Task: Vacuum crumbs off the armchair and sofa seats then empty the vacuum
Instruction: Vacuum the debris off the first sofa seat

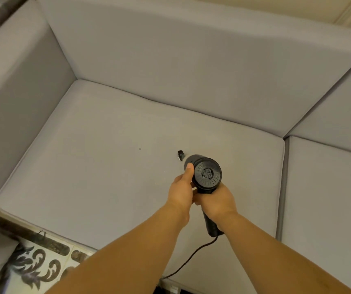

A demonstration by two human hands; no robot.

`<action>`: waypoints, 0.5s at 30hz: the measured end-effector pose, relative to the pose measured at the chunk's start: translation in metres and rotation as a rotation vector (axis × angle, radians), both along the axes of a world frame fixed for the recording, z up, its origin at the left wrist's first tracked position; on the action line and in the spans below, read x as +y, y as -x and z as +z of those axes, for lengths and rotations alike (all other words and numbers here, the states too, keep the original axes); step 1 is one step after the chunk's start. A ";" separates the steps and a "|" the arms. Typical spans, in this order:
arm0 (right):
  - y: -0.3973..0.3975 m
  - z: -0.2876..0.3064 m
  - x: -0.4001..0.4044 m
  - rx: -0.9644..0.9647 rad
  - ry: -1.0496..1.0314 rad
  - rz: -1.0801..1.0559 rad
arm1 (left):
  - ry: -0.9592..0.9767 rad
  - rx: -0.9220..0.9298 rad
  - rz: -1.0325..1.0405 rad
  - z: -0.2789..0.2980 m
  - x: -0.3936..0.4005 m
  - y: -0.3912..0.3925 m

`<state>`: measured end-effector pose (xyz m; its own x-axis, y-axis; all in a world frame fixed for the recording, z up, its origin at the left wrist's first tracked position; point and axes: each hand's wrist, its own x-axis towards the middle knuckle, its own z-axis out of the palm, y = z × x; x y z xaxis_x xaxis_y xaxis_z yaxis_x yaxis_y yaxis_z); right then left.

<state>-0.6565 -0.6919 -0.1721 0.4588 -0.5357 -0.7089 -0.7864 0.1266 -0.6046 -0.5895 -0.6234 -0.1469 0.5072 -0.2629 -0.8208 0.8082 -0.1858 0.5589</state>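
**Both hands on a black handheld vacuum over the grey sofa seat**

A black handheld vacuum [206, 174] sits just right of the frame's centre, toward 4 o'clock, held above the grey seat cushion [98, 166] of the sofa. Its round vented rear cap faces the camera, and its narrow nozzle [180, 155] points away toward 11 o'clock, with the tip at or just above the fabric; whether it touches cannot be told.

The right hand [217, 203] has its grip wrapped tight around the vacuum's handle, below the body, fingers closed on it. The left hand [182, 190] closes its grip against the left side of the body, thumb laid up along the rim of the rear cap. The two hands touch each other at the handle. Both bare forearms come in from the 5 and 6 o'clock edge.

The lower end of the handle pokes out beneath the right hand, and a black cord [191, 258] runs from it down toward 6 o'clock, curving across the front of the cushion.

A small dark speck [140, 148] lies on the cushion to the left of the nozzle, apart from it. At 3 o'clock a second seat cushion [327, 209] butts against the first, with a few pale flecks on it. The back cushion [191, 66] fills 12 o'clock, and an armrest [17, 98] stands at 9 o'clock. Patterned floor tile [36, 266] shows at 7 o'clock.
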 end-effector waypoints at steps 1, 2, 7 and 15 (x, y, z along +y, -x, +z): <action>0.006 0.002 -0.001 0.009 0.001 0.008 | 0.003 0.008 0.006 0.002 0.000 0.007; 0.011 0.005 -0.003 0.013 0.001 0.014 | 0.007 0.013 0.010 0.005 -0.001 0.012; 0.031 0.014 -0.012 -0.016 0.035 -0.072 | 0.029 -0.001 -0.065 0.016 -0.018 0.026; 0.028 0.003 -0.030 -0.060 -0.002 -0.124 | -0.016 -0.028 -0.104 0.006 -0.042 0.024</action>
<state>-0.6850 -0.7224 -0.1686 0.4307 -0.5901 -0.6829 -0.7267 0.2218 -0.6501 -0.6130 -0.6656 -0.1411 0.5006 -0.3022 -0.8112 0.7680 -0.2774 0.5772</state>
